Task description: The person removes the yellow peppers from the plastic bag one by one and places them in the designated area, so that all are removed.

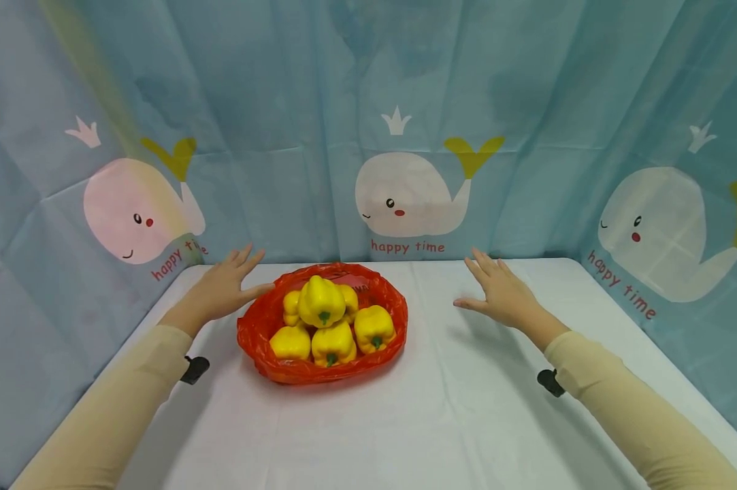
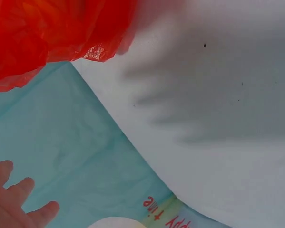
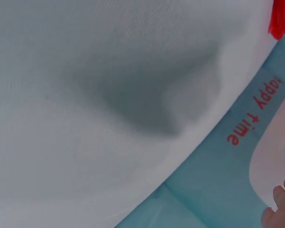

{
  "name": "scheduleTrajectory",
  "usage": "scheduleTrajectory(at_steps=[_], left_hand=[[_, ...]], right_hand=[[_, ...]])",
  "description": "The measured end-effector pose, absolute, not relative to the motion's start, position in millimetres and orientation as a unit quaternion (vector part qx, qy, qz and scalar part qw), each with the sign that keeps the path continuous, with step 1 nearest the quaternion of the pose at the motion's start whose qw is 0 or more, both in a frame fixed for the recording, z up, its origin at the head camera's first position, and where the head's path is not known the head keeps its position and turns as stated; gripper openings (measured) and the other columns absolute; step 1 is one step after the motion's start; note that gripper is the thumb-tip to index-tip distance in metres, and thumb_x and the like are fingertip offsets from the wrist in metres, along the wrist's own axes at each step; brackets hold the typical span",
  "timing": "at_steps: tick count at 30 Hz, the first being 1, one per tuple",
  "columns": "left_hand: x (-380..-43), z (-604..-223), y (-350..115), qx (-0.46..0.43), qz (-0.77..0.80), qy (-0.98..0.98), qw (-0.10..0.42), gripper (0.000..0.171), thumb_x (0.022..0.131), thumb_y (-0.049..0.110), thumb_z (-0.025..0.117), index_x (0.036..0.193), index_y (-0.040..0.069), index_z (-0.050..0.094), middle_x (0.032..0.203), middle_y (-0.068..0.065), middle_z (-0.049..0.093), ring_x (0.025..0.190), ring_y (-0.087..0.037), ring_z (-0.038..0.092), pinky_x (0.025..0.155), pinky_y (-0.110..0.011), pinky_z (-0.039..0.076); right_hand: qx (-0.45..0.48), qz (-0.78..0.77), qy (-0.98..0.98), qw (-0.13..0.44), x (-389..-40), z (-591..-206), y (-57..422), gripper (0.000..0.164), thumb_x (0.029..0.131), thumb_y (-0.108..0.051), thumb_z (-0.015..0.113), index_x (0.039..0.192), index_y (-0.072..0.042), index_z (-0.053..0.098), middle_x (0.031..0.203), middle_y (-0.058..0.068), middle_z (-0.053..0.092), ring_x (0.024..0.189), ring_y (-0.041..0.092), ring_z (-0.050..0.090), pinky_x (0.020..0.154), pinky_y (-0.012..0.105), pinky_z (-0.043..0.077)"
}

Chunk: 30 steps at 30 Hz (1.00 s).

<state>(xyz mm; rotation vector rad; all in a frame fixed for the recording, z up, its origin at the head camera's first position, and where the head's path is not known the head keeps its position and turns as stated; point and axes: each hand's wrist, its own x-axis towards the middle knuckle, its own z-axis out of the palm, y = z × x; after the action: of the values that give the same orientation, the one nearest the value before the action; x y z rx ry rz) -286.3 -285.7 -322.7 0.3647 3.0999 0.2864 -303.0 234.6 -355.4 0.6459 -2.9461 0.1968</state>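
Several yellow bell peppers (image 1: pixel 333 344) with green stems are heaped in a red plastic bag (image 1: pixel 264 367) whose mouth is spread wide, in the head view. My left hand (image 1: pixel 224 286) is raised at the bag's left side, fingers spread, its thumb overlapping the rim in this view. In the left wrist view the red bag (image 2: pixel 18 52) fills the upper left, and the left hand's fingertips show at the lower left. My right hand (image 1: pixel 499 292) hovers over the table to the right of the bag, fingers spread and holding nothing. Its fingertips appear at the right wrist view's lower right corner.
The white-covered table (image 1: pixel 368 435) has rounded back corners. A blue curtain (image 1: pixel 270 197) with whale prints and "happy time" lettering stands around its back and sides. Dark wrist cameras sit under both sleeves.
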Motion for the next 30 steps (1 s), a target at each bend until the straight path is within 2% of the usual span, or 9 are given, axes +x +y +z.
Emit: scheduleTrajectory(at_steps=[9,18,26,30], left_hand=[[-276,-324,-283,0.11,0.103,0.988,0.016,0.095,0.091,0.065,0.053,0.16,0.016,0.011,0.166,-0.022,0.004,0.149,-0.053,0.008,0.11,-0.075,0.021],[-269,-323,-286,0.118,0.102,0.988,0.016,0.097,0.09,0.063,0.056,0.161,0.018,0.007,0.167,-0.021,0.003,0.149,-0.052,0.011,0.11,-0.074,0.023],[-264,-320,-283,0.12,0.081,0.989,0.021,0.102,0.087,0.071,0.053,0.16,0.013,0.012,0.165,-0.024,0.007,0.148,-0.052,0.015,0.111,-0.072,0.026],[-261,-317,-282,0.122,0.082,0.989,0.023,0.101,0.088,0.068,0.056,0.16,0.012,0.014,0.165,-0.025,0.009,0.148,-0.052,0.017,0.109,-0.072,0.029]], right_hand=[[0.221,0.093,-0.969,0.064,-296,-359,222,0.099,0.086,-0.064,0.063,0.157,-0.006,0.025,0.166,0.02,0.011,0.148,0.05,0.02,0.117,0.065,0.025],[0.227,0.118,-0.965,0.056,-289,-359,215,0.101,0.085,-0.065,0.063,0.158,-0.008,0.023,0.167,0.019,0.009,0.146,0.053,0.023,0.115,0.064,0.03],[0.232,0.134,-0.962,0.055,-284,-358,207,0.099,0.085,-0.066,0.063,0.157,-0.009,0.026,0.166,0.018,0.014,0.146,0.052,0.024,0.114,0.064,0.031],[0.235,0.154,-0.958,0.052,-281,-355,202,0.098,0.085,-0.063,0.066,0.157,-0.01,0.026,0.166,0.016,0.017,0.148,0.049,0.024,0.115,0.064,0.032]])
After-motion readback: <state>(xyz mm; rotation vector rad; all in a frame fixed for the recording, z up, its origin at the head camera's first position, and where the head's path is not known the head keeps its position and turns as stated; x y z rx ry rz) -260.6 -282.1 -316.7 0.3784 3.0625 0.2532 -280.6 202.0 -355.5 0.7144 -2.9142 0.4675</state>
